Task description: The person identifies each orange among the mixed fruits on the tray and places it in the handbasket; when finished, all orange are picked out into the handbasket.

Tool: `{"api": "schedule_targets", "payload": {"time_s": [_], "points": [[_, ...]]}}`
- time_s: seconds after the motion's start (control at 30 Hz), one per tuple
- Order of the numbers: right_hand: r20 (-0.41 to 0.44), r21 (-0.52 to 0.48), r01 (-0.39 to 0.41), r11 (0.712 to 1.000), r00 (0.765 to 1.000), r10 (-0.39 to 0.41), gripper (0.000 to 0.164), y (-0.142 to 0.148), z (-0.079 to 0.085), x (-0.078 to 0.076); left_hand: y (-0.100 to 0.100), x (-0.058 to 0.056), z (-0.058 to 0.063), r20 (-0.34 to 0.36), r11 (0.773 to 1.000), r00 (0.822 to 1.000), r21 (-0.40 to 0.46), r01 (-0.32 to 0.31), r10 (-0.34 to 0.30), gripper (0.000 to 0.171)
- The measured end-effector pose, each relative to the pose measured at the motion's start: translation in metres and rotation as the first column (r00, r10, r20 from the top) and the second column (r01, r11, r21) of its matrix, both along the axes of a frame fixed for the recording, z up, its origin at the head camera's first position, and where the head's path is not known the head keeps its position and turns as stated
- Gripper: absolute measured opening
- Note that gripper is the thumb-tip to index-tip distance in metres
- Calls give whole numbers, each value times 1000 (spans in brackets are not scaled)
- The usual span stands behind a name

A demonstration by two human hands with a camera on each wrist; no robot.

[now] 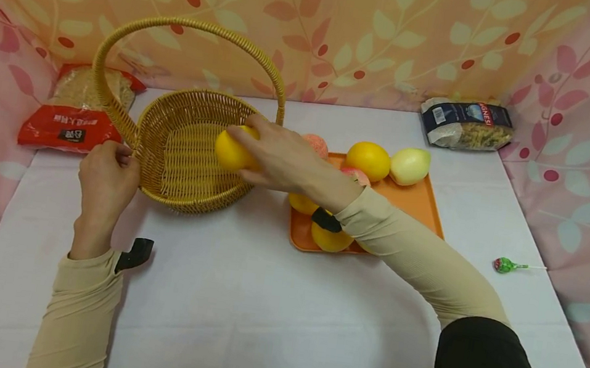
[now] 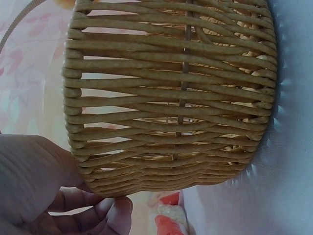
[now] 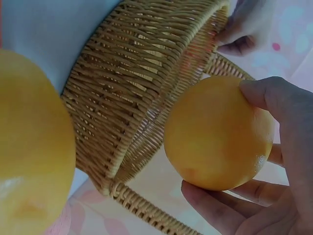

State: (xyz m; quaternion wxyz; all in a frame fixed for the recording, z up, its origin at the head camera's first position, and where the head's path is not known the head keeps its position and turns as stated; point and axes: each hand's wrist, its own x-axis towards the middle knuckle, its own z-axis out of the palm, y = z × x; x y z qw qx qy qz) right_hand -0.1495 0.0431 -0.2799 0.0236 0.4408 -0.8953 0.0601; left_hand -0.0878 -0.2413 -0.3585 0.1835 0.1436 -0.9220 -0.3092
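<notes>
My right hand [image 1: 287, 157] grips a round yellow-orange fruit [image 3: 220, 132], thumb on one side and fingers on the other. In the head view the fruit overlaps the right rim of a wicker basket [image 1: 189, 201] with a tall arched handle. My left hand [image 1: 108, 175] pinches the basket's left rim near the foot of the handle; the left wrist view shows its thumb and fingers at the woven edge [image 2: 73, 112]. The basket's visible floor is bare weave. Under my right forearm lies an orange tray [image 1: 426, 210] with several fruits, partly hidden by the arm.
On the tray are a yellow fruit [image 1: 367, 160], a pale green-yellow fruit [image 1: 410, 166] and a pinkish one [image 1: 316, 144]. A red bag [image 1: 70, 126] stands behind the basket at left. A pasta bag [image 1: 467, 126] lies at back right, a green-wrapped lollipop [image 1: 505, 265] near the right edge.
</notes>
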Motion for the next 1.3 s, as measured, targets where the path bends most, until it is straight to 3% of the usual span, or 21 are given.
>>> {"api": "schedule_targets", "payload": {"time_s": [0.43, 0.67, 0.9, 1.3], "points": [[-132, 77, -54, 996, 989, 64, 60, -23, -17, -12, -1, 0, -2, -7, 1000, 1000, -5, -4, 4, 30], [-100, 136, -44, 990, 993, 57, 59, -31, -25, -17, 0, 0, -1, -8, 1000, 1000, -3, -1, 1, 30], [-61, 169, -27, 985, 997, 37, 60, -31, -31, -21, 1, -1, -2, -80, 1000, 997, -6, 13, -13, 27], [21, 250, 4, 968, 1000, -10, 61, -36, -37, -24, 2, 0, -1, -55, 1000, 998, -5, 5, -6, 28]]}}
